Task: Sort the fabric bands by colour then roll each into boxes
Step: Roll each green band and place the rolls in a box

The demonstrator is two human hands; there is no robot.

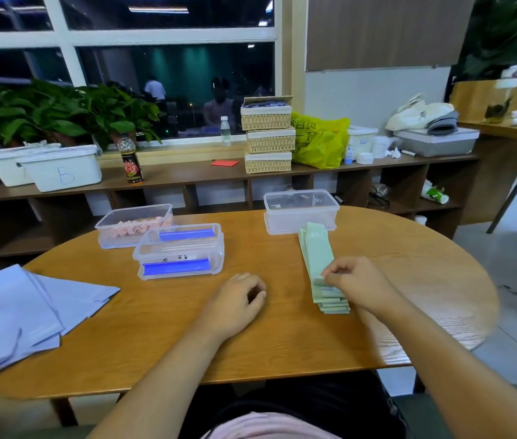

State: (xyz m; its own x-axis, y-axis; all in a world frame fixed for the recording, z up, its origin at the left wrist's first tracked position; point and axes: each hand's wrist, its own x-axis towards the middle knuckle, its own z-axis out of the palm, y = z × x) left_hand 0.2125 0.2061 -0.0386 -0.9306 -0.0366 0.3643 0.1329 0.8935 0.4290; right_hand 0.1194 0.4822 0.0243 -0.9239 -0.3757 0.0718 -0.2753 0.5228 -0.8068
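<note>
Pinching near 6 o'clock end of green band stack (pixel 317 255) with right hand (pixel 357 282), long axis lying 12-to-6 and pointing at clear box (pixel 301 213) at its 12, so probably rolling away toward 12, with left hand (pixel 238 299) idle, loosely curled, empty, at stack's 9.

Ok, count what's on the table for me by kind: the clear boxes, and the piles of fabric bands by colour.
clear boxes: 3 (box with pink rolls, box with blue clips, right box)
green band stack: 1
lilac band pile: 1
Total: 5
</note>
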